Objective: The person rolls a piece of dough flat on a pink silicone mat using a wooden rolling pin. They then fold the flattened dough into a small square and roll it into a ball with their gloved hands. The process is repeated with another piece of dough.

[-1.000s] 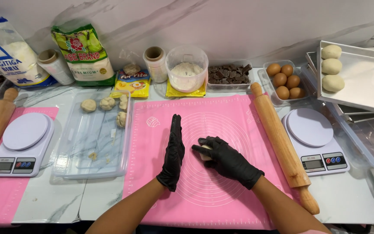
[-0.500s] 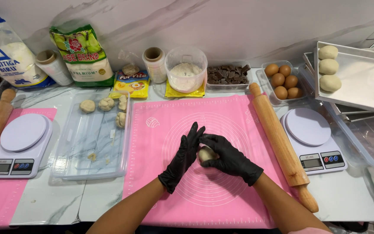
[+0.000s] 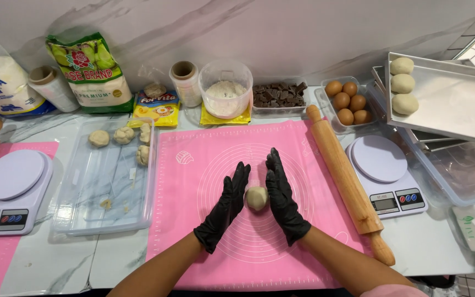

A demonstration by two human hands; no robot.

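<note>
Both hands wear black gloves and stand on edge in the middle of the frame, over the pink mat (image 3: 204, 159) that covers the centre of the table (image 3: 45, 269). The left hand (image 3: 225, 206) and the right hand (image 3: 283, 195) are flat and open, fingers straight and pointing toward the top of the frame, palms facing each other. Between the palms sits a small pale dough ball (image 3: 257, 197), resting on the mat and pressed lightly from both sides; neither hand curls around it.

Just right of the hands a wooden rolling pin (image 3: 347, 181) lies slanted along the mat's right edge, and beyond it stands a white kitchen scale (image 3: 386, 176). At the upper right a metal tray (image 3: 457, 104) carries three shaped dough balls (image 3: 402, 83) in a column. Left of the mat a clear plastic tray (image 3: 105, 192) holds a few rough dough pieces (image 3: 122, 135) at its far end. Along the top of the frame stand a tub of flour (image 3: 225, 96), a box of chocolate chunks (image 3: 279, 94) and a box of brown eggs (image 3: 347, 102)
</note>
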